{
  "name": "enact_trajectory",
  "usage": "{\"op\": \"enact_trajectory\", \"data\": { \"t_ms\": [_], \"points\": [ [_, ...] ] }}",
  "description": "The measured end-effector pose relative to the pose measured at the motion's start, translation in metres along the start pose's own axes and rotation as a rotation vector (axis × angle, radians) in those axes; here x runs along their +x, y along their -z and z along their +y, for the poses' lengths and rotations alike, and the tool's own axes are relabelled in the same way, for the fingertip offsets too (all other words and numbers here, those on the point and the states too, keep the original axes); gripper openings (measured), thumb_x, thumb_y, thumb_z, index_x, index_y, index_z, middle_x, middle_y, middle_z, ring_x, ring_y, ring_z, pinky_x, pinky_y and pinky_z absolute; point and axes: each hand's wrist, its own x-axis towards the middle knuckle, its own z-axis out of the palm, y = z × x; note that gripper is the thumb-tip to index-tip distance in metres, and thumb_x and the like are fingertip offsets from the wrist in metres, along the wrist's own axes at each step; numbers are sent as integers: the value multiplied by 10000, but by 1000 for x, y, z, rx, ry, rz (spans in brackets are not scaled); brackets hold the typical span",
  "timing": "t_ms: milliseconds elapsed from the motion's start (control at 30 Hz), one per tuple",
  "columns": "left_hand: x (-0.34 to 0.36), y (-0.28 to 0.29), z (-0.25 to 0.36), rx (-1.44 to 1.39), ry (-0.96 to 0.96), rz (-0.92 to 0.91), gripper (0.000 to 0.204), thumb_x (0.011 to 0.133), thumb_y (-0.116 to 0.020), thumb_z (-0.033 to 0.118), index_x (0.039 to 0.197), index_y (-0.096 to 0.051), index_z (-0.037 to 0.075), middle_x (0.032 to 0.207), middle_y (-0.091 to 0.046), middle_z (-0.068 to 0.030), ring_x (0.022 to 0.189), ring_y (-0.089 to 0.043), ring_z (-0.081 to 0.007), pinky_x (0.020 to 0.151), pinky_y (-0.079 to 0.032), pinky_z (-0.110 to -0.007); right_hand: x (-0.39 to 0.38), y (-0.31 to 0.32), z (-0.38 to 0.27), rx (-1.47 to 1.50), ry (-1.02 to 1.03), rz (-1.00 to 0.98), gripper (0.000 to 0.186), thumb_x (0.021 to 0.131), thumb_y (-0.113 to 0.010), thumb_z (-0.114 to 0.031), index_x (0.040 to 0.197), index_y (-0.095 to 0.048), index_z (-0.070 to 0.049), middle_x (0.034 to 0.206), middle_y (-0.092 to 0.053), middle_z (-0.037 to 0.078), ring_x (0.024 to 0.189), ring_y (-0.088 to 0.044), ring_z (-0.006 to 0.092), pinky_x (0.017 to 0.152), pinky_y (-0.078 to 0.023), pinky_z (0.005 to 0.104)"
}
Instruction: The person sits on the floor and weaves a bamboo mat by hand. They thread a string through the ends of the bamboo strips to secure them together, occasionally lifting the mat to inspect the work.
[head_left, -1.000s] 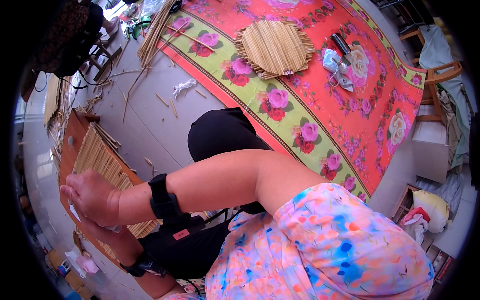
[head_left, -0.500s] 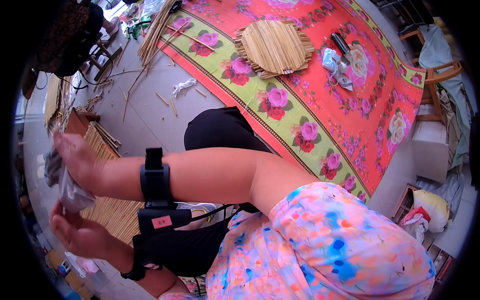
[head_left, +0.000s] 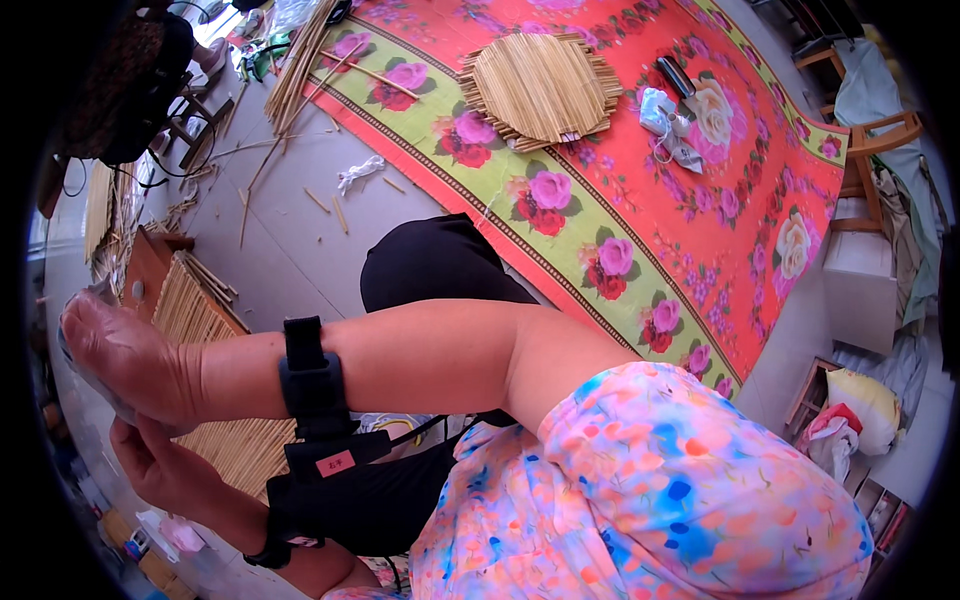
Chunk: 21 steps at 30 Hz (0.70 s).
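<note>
My right hand (head_left: 125, 345) reaches across to the far left, inside a thin translucent greyish covering that looks like a plastic glove (head_left: 92, 372). Its fingers show only partly through the film and seem stretched out, holding nothing I can see. Just below it, my left hand (head_left: 170, 470) has its fingers closed at the lower edge of the glove, by the heel of the right hand. A black strap with a small box (head_left: 315, 375) is around my right forearm. Behind both hands lies a panel of thin bamboo-like sticks (head_left: 225, 440), partly hidden by my arm.
A red and green floral sheet (head_left: 640, 220) covers the floor ahead, with a round stick mat (head_left: 540, 88), a dark case (head_left: 676, 75) and a blue-white packet (head_left: 656, 108) on it. Loose sticks (head_left: 290, 85) lie at the upper left. A wooden chair (head_left: 880, 140) stands far right.
My right hand has pushed left into the crumpled translucent glove, which now stretches over it. My left hand has shifted slightly right, staying at the glove's edge.
</note>
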Motion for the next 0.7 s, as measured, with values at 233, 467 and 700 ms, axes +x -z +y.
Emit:
{"op": "enact_trajectory", "data": {
  "t_ms": [233, 467, 700],
  "points": [
    [-8, 13, 23, -28, -225, 305, 285, 848, -686, 219, 1045, -643, 18, 958, -667, -69, 859, -636, -185, 793, -500, -260, -11, -6, -7, -294, 160, 44, 305, 838, -541, -212, 1050, -432, -22, 913, -491, 147, 841, -516, 265, 769, -432, 373],
    [3, 6, 13, -1563, 338, -482, 358, 923, -531, 363, 986, -622, 23, 999, -644, -54, 920, -635, -201, 776, -526, -289, -32, -3, -17, -145, -288, -71, 198, 852, -516, -195, 838, -567, -4, 756, -562, 201, 714, -548, 356, 667, -448, 411],
    [-3, -11, 6, -1126, 365, -316, 376, 930, -513, 372, 1024, -599, 19, 1011, -630, -48, 909, -628, -170, 765, -516, -267, -34, -10, -4, -401, -242, 18, 332, 886, -487, -220, 666, -595, 4, 641, -553, 243, 616, -540, 432, 595, -449, 446]
  ]
}}
